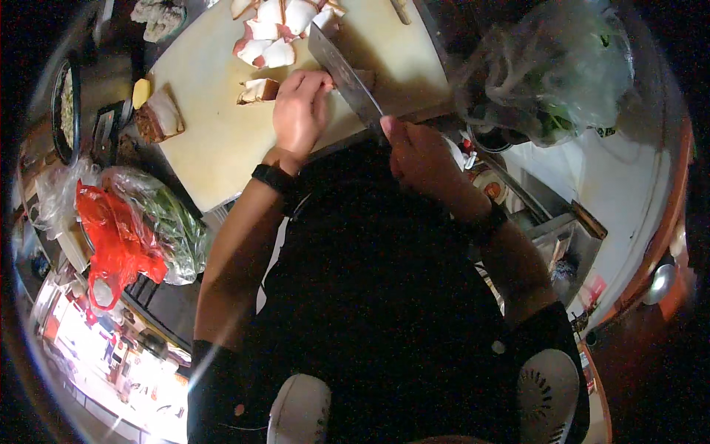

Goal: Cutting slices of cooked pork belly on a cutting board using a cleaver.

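My right hand (419,152) grips a cleaver (345,72) by its handle, its wide blade slanting up and left over a pale cutting board (211,150). Beside the blade, the curled fingers of my left hand (302,108) rest on a piece of pork belly (259,90). One end of that piece sticks out to the left; my hand hides the rest. A heap of cut fatty pork chunks (272,33) lies at the far part of the board. On the board's left edge sits a browned pork block (163,114), next to a small yellow piece (141,93).
To the left lie a red plastic bag (116,238) and a clear bag of green vegetables (177,227). A round dish (67,111) stands farther left. At the right, a large clear bag with greens (560,72) sits beside the board. A wooden-handled object (400,11) lies at the board's far edge.
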The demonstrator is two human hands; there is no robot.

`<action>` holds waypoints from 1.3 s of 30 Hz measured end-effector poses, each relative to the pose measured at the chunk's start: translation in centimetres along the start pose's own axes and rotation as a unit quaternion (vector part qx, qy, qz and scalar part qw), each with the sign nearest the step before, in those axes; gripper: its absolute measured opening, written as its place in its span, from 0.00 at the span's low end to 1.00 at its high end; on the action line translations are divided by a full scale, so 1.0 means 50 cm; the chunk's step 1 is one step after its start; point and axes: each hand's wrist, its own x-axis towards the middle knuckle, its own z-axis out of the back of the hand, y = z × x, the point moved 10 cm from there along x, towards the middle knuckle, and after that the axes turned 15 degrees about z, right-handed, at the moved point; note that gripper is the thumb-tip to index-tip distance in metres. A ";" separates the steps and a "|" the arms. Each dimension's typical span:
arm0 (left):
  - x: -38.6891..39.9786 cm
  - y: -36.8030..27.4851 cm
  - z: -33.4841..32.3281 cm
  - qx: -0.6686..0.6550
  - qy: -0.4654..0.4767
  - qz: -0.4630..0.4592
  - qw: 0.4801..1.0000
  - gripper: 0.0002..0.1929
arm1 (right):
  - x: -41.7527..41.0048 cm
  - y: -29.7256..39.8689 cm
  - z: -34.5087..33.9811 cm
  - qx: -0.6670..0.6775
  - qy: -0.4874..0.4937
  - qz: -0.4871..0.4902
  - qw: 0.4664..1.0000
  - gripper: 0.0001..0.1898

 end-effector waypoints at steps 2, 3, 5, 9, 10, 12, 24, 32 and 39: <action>0.002 -0.002 -0.002 0.001 -0.010 0.002 1.000 0.02 | -0.026 -0.076 -0.016 -0.065 -0.014 0.008 0.998 0.20; 0.006 -0.001 -0.001 0.002 -0.009 0.014 1.000 0.02 | -0.046 -0.100 -0.013 -0.093 -0.015 0.021 0.995 0.23; 0.006 0.005 0.001 0.005 -0.009 0.041 0.999 0.02 | -0.092 -0.133 -0.011 -0.135 -0.004 0.041 0.990 0.26; -0.007 0.053 0.005 -0.101 0.012 0.123 0.987 0.04 | -0.145 -0.110 0.026 0.087 -0.043 -0.076 0.992 0.24; -0.018 0.066 0.002 -0.160 0.027 0.159 0.974 0.05 | -0.154 -0.116 0.041 0.158 -0.079 -0.114 0.978 0.24; -0.031 0.077 -0.011 -0.224 0.070 0.217 0.948 0.10 | -0.173 -0.139 0.064 0.250 -0.161 -0.163 0.941 0.24; 0.063 -0.013 -0.012 -0.064 0.067 0.119 0.989 0.10 | -0.156 -0.020 0.154 0.232 -0.233 -0.119 0.937 0.27; 0.093 0.097 0.262 -0.116 -0.171 0.147 0.967 0.13 | -0.101 0.017 0.173 0.116 -0.153 -0.058 0.980 0.27; -0.085 0.096 0.204 0.057 -0.232 0.063 0.969 0.08 | 0.043 0.163 0.125 -0.180 -0.023 0.221 0.958 0.22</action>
